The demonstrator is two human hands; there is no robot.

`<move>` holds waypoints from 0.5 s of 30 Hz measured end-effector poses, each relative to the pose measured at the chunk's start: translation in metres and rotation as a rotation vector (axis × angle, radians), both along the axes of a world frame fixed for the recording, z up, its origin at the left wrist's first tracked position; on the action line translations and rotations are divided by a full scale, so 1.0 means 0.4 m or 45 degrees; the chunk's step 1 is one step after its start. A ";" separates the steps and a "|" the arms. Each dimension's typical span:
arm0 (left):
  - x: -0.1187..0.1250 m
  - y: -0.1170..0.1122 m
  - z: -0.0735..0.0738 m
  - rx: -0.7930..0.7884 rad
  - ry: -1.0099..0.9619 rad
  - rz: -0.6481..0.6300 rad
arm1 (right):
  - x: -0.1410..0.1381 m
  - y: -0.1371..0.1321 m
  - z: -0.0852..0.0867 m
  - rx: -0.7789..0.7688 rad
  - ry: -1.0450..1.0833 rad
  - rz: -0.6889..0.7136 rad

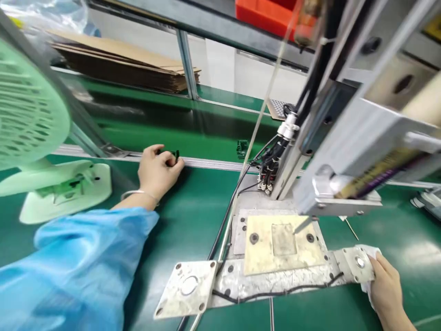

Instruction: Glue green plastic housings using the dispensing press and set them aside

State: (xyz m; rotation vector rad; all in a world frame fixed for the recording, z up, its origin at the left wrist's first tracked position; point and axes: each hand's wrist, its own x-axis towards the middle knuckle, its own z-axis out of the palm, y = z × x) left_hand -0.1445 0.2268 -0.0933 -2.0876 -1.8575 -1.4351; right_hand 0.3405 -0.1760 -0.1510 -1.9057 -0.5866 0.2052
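Bare metal forms the nearest button plate (170, 299), at the left end of a fixture base (237, 278) on the green bench (168, 239). At the other end, the right hand (386, 282) clasps a white cloth (371, 251) against a second button plate (358, 270). Between them sits a cream block (282, 263). Farther off, well apart from the right, the left hand (160, 170) pinches a small dark piece (177, 156) at a metal rail (213, 163); beyond lie a circuit board (242, 148) and stacked cardboard (127, 66).
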 end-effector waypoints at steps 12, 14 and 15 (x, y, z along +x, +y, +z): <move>0.004 -0.281 0.003 -0.452 0.232 -0.449 | -0.084 0.033 0.078 -0.035 0.072 0.099; 0.000 -0.294 0.004 -0.478 0.228 -0.455 | -0.088 0.035 0.078 -0.029 0.134 0.129; 0.000 -0.300 0.010 -0.473 0.223 -0.446 | -0.090 0.036 0.077 -0.022 0.151 0.146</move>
